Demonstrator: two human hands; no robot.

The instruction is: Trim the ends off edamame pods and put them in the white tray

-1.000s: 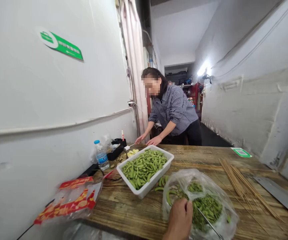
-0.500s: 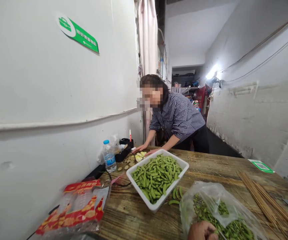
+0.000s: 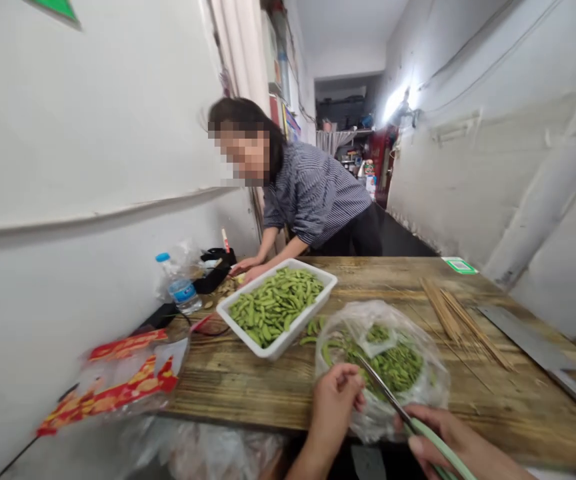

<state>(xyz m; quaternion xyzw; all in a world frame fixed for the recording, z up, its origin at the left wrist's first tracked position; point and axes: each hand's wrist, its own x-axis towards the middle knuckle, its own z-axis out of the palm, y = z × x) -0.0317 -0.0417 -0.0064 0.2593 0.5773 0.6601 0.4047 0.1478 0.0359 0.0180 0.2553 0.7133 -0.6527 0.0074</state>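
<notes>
My right hand (image 3: 448, 433) is closed around the pale green handles of a pair of scissors (image 3: 385, 390), whose metal blades point up and left over a clear plastic bag (image 3: 435, 393). My left hand (image 3: 335, 397) has its fingers curled and pinched at the bag's near left side, close to the blade tips. Whatever lies between those fingers is hidden. Small green trimmings and pods (image 3: 398, 367) fill the open bag. Beyond it stands a white plastic tub (image 3: 281, 345) heaped with green soybean pods (image 3: 278, 303); a few loose pods (image 3: 313, 328) lie between tub and bag.
A co-worker (image 3: 313, 187) in a striped shirt leans over the table's far left, both hands down behind the tub. A water bottle (image 3: 183, 290) and red-printed packaging (image 3: 128, 377) are at left. Wooden skewers (image 3: 461, 323) and a flat metal blade (image 3: 528, 337) lie at right.
The view has tipped down and turned right. Both my hands and the scissors now show over the bag, where before one hand showed at the bottom edge. The co-worker leans lower.
</notes>
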